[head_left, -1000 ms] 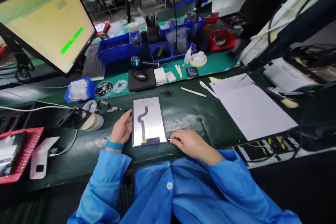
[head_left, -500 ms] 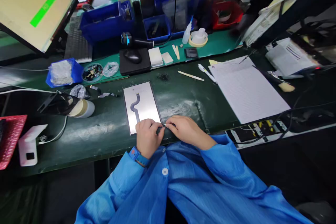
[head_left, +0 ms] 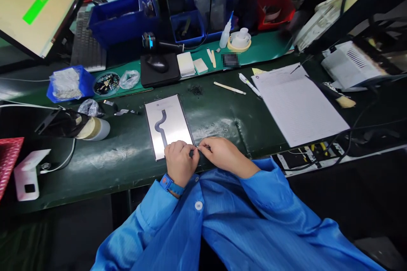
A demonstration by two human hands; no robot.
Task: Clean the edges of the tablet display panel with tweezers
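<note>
A flat silver display panel [head_left: 173, 114] with a dark border lies on the green bench mat. An S-shaped dark flex cable [head_left: 162, 129] runs down its face toward my left hand [head_left: 180, 160]. That hand rests over the panel's lower edge, fingers curled and thumb pinched against the index finger. My right hand [head_left: 219, 152] meets it fingertip to fingertip just right of the panel, thumb and finger pinched. Something small and thin is between the fingertips of both hands; most of it is hidden, and its kind does not show.
A sheet of paper [head_left: 300, 106] and a white pen [head_left: 249, 84] lie to the right. Beyond the panel are a mouse [head_left: 157, 63], a dropper bottle [head_left: 225, 34] and blue bins [head_left: 117, 19]. Leftward stand a tape-topped container [head_left: 98, 129] and a white bracket [head_left: 28, 175].
The fingertips of both hands have drawn closer, and less of the thin piece shows between them. The whole view has shifted slightly; the panel stays on the mat.
</note>
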